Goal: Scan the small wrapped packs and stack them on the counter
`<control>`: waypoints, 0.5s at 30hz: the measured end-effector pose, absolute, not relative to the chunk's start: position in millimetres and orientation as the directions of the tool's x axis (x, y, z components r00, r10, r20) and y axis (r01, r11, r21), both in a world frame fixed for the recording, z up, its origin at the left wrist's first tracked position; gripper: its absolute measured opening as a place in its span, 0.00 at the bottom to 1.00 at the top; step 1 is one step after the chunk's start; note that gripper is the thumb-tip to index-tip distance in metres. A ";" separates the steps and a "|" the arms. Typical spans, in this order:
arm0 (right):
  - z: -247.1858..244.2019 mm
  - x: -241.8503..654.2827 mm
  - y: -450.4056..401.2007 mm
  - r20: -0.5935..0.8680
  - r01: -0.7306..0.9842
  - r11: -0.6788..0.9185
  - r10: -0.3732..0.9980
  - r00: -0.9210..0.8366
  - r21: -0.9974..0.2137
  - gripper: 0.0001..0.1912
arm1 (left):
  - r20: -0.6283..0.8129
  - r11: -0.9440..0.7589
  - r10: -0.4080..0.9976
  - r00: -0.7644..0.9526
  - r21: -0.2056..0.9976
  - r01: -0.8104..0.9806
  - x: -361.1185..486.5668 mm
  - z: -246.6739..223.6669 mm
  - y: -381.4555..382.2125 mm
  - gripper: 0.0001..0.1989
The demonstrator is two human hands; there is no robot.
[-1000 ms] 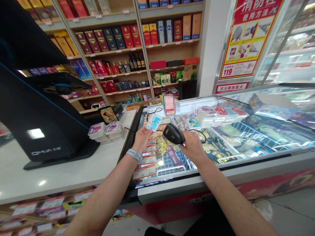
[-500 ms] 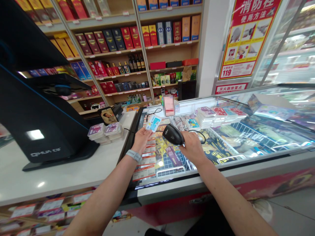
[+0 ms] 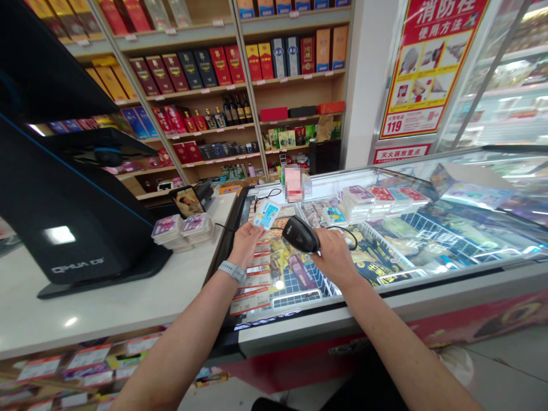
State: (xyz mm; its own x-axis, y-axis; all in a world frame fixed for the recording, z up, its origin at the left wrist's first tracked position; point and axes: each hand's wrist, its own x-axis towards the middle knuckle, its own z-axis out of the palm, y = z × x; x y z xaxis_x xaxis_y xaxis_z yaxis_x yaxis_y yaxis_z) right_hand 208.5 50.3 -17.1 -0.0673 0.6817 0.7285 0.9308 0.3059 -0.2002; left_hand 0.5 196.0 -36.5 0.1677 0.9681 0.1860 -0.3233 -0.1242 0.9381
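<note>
My left hand [image 3: 247, 244], with a light watch band on the wrist, grips the near edge of a blue and white flat pack [image 3: 268, 214]. Just to its right, my right hand [image 3: 336, 255] is closed round the handle of a black barcode scanner [image 3: 300, 234], whose head points left toward the pack without touching it. Both hands are above the glass-topped freezer [image 3: 282, 329]. Stacks of similar flat packs [image 3: 358, 201] stand on the freezer beyond my right hand. Two more stacks [image 3: 197, 226] sit on the white counter to the left.
A large black checkout machine [image 3: 77, 228] stands on the white counter [image 3: 128, 302] at left. Near the stacks leans a small screen [image 3: 187, 202]. The scanner's cable loops over the glass. An open carton [image 3: 475, 185] lies at right. Shelves of boxes and bottles [image 3: 205, 63] rise behind.
</note>
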 end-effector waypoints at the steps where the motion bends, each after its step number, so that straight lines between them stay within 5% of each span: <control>1: -16.7 208.5 50.1 0.727 0.931 0.307 0.684 -0.070 -0.200 0.13 | 0.185 -0.123 0.968 0.168 0.938 -0.324 0.7 -36.0 195.5 0.17; 15: -15.7 208.2 49.2 0.721 0.928 0.308 0.690 -0.064 -0.212 0.13 | 0.186 -0.130 0.970 0.160 0.942 -0.309 1.4 -33.1 192.9 0.17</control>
